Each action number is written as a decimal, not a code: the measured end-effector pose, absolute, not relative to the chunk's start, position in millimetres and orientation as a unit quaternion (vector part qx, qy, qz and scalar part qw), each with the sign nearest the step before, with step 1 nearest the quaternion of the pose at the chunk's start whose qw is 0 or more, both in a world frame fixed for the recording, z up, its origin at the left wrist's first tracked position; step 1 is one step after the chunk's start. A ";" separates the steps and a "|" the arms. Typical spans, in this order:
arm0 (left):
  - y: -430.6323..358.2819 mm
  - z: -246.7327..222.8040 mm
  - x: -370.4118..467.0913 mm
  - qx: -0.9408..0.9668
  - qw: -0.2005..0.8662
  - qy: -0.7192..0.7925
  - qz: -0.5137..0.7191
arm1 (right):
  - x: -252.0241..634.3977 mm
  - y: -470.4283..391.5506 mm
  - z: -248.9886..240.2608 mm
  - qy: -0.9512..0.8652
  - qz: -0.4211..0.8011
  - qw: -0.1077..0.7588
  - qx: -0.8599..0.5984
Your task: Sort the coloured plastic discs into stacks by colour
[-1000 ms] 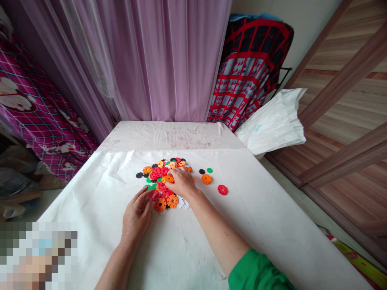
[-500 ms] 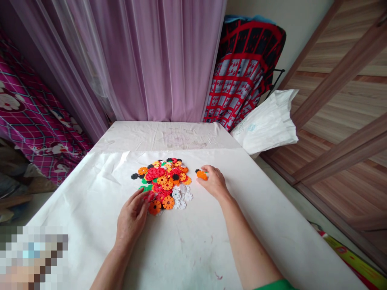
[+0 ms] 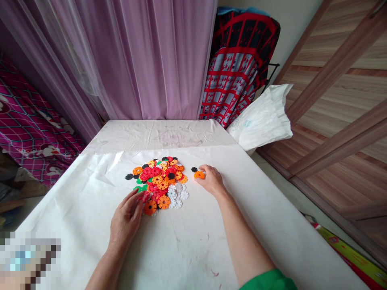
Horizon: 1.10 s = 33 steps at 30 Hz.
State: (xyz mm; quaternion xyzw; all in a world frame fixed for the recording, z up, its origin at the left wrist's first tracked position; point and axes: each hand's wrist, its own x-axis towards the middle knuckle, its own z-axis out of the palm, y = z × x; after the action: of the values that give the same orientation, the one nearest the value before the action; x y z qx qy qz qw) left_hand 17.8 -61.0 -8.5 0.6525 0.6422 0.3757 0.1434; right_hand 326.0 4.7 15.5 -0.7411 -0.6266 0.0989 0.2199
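Note:
A pile of notched plastic discs point(image 3: 157, 181) in red, orange, black, green and white lies on the white-covered table. My left hand point(image 3: 128, 213) rests at the pile's near left edge, its fingertips bent around a red disc point(image 3: 145, 196). To the right of the pile, my right hand point(image 3: 211, 179) has an orange disc point(image 3: 198, 175) between thumb and fingers. Just behind that disc, a black disc point(image 3: 194, 169) lies on the cloth. White discs point(image 3: 178, 195) form the pile's near right part.
The white cloth point(image 3: 181, 249) covers the table. Beyond its far edge hangs a purple curtain point(image 3: 163, 60). A white bag point(image 3: 263, 119) stands at the far right corner, before a red and black patterned cloth point(image 3: 232, 72). A blurred-out patch covers the lower left.
The whole view has shifted slightly, moving the table and pile left in the picture. The black disc beside my right hand now shows more fully, apart from the orange one.

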 end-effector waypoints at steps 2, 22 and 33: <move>-60.8 -9.8 17.3 0.651 0.145 0.645 0.373 | 327.0 4.7 14.4 -0.628 0.098 0.219 -0.741; -59.7 -13.9 15.8 0.652 0.141 0.645 0.372 | 328.1 4.0 10.6 -0.654 0.081 0.236 -0.714; -60.3 -9.3 18.9 0.653 0.142 0.641 0.377 | 257.4 11.1 25.5 -0.728 0.102 0.232 -0.637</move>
State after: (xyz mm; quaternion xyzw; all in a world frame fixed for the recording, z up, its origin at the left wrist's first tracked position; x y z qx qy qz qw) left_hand 18.9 -60.3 -9.3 0.6531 0.6411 0.3772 0.1419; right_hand 257.4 11.1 25.5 -0.6374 -0.7276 0.1017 0.2321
